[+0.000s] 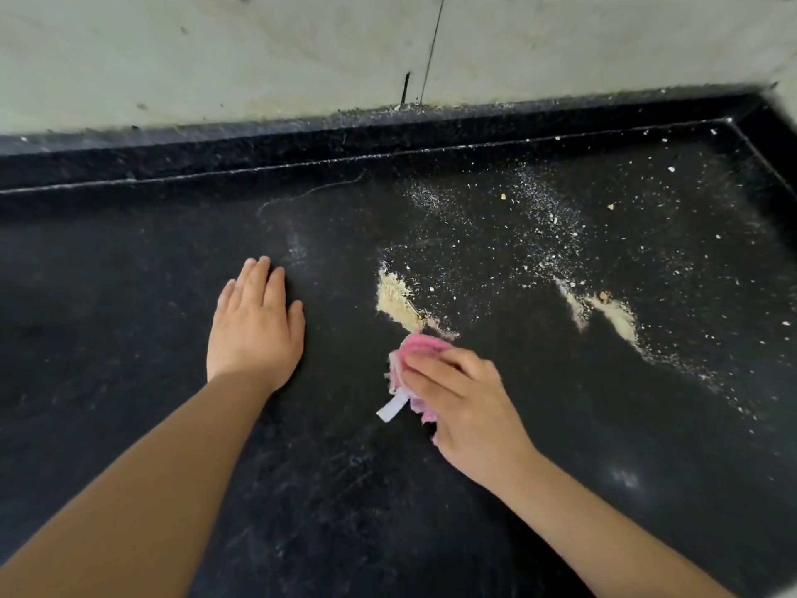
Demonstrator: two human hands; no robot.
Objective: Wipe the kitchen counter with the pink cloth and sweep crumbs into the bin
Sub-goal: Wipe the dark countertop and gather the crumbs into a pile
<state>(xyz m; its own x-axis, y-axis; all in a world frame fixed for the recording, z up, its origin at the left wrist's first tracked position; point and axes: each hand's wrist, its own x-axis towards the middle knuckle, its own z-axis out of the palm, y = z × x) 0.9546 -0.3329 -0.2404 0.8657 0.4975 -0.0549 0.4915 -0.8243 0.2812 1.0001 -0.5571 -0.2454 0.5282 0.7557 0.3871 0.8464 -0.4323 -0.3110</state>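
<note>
Right hand (465,399) bunches the pink cloth (416,351) on the counter (129,274), crumb heap (396,299) touching its far edge, long axis running far-left to near-right, while my left hand (254,325) lies flat, left.

No lettering can be read — the pink cloth's (416,351) white tag (392,408) looks blank.

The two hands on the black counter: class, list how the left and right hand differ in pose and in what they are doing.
The left hand lies flat, fingers straight, holding nothing; the right hand curls its fingers over the pink cloth. The left hand rests on a bare stretch of counter; the right hand works just below a crumb pile. Both are bare and rest low on the counter.
</note>
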